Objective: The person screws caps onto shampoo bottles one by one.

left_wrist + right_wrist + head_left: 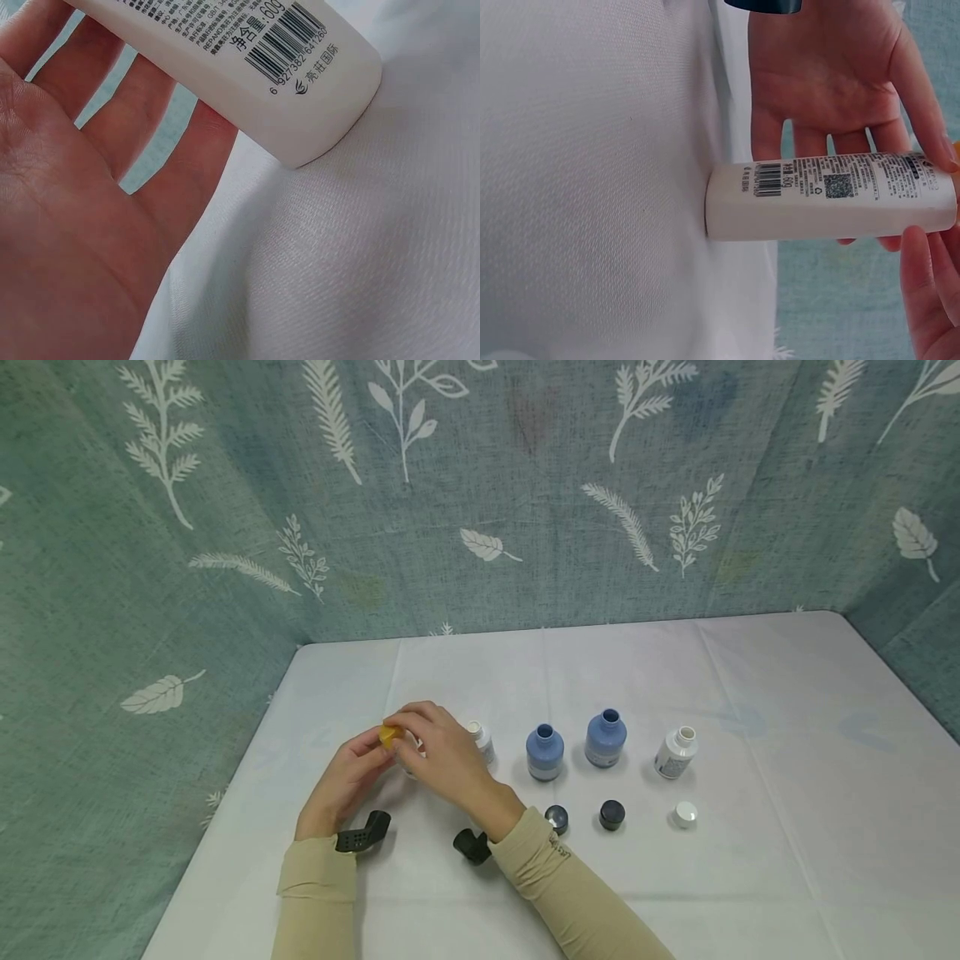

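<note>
A white bottle [780, 221] with printed text and a barcode stands upright, its base on the white cloth. My left hand [348, 785] holds it, with fingers behind the bottle and the thumb up near its neck. On top sits a yellow cap [389, 736], which my right hand [446, 756] pinches with its fingertips. In the head view the bottle's body is mostly hidden by my right hand. The left wrist view shows the bottle's lower part [315, 97] in front of the left fingers.
Right of my hands stand a partly hidden white bottle [481, 743], two blue bottles [544, 753] [605, 740] and another white bottle [676, 755], their mouths uncovered. In front lie two black caps [557, 818] [612, 815] and a white cap [685, 814]. A patterned green curtain [480, 577] hangs behind.
</note>
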Demonstrator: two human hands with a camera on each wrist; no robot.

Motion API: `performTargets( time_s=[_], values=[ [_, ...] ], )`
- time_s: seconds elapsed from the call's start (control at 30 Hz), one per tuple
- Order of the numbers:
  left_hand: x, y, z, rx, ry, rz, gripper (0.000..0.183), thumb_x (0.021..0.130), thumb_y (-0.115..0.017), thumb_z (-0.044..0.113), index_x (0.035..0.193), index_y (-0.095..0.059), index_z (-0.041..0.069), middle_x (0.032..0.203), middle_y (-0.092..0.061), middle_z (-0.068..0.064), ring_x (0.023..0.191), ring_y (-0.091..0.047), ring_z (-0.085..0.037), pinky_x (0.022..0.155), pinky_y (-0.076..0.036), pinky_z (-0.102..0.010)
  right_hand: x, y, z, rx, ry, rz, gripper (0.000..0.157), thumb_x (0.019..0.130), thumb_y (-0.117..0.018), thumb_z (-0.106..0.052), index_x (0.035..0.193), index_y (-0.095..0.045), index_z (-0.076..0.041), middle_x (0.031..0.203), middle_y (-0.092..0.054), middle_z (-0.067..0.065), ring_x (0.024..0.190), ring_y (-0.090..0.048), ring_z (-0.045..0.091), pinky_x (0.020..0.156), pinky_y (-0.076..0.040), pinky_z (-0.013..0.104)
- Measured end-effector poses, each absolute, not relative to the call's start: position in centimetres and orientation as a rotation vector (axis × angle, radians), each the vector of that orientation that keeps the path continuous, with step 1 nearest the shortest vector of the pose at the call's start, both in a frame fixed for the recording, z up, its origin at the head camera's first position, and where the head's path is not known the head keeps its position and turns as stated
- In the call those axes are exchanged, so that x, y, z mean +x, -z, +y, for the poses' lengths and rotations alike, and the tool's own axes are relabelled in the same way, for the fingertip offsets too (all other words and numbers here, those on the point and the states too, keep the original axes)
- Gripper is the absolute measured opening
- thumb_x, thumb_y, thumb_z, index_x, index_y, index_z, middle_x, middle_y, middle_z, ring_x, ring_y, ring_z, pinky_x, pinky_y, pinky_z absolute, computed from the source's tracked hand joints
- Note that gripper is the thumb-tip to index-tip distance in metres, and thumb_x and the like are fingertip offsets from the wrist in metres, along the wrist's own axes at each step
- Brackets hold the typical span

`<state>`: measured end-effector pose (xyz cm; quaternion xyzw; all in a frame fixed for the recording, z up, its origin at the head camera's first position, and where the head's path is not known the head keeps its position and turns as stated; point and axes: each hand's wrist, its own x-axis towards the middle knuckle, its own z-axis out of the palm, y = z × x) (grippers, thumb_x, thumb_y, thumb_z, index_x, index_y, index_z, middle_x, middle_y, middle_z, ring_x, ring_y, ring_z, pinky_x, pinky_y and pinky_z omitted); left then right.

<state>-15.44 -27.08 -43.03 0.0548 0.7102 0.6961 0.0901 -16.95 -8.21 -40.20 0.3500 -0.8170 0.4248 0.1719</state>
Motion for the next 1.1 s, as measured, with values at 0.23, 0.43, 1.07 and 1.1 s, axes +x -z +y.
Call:
performTargets(
  time_s=[0.23, 0.43, 1.07, 1.1],
  values=[
    [-15.4, 43.08, -27.15, 0.192, -2.044, 2.119, 0.036, 0.09, -0.053, 0.018, 0.124, -0.051, 0.005, 0.125, -0.05, -0.003, 0.119, -0.04, -0.016, 0.093, -0.037, -0.025, -16.85, 40.17, -8.19, 0.992, -1.234, -2.324, 0.025, 0.086, -0.058, -0.027, 0.109, -0.062, -0.02, 0.111, -0.051, -0.007, 0.099, -0.046, 0.005, 0.075, -0.038, 0.014],
    [-15.49, 43.09, -27.16, 0.191, -2.021, 2.143, 0.036, 0.09, -0.053, 0.02, 0.123, -0.051, 0.005, 0.126, -0.049, -0.002, 0.12, -0.038, -0.018, 0.094, -0.036, -0.026, -16.9, 40.2, -8.23, 0.991, -1.237, -2.315, 0.025, 0.084, -0.06, -0.027, 0.108, -0.062, -0.02, 0.111, -0.05, -0.007, 0.098, -0.046, 0.004, 0.075, -0.038, 0.013],
    [-15.52, 43.05, -27.03, 0.181, -2.036, 2.136, 0.037, 0.09, -0.054, 0.02, 0.123, -0.051, 0.005, 0.125, -0.05, -0.005, 0.119, -0.039, -0.019, 0.096, -0.034, -0.032, -16.92, 40.22, -8.15, 0.983, -1.232, -2.3, 0.023, 0.086, -0.057, -0.022, 0.109, -0.061, -0.019, 0.109, -0.05, -0.005, 0.09, -0.046, 0.003, 0.068, -0.037, 0.011],
    [-15.52, 43.05, -27.03, 0.181, -2.033, 2.139, 0.037, 0.09, -0.054, 0.02, 0.123, -0.051, 0.005, 0.125, -0.05, -0.005, 0.119, -0.04, -0.019, 0.096, -0.034, -0.032, -16.92, 40.21, -8.15, 0.981, -1.238, -2.302, 0.024, 0.086, -0.057, -0.021, 0.109, -0.061, -0.018, 0.109, -0.05, -0.006, 0.089, -0.046, 0.003, 0.068, -0.037, 0.011]
  ],
)
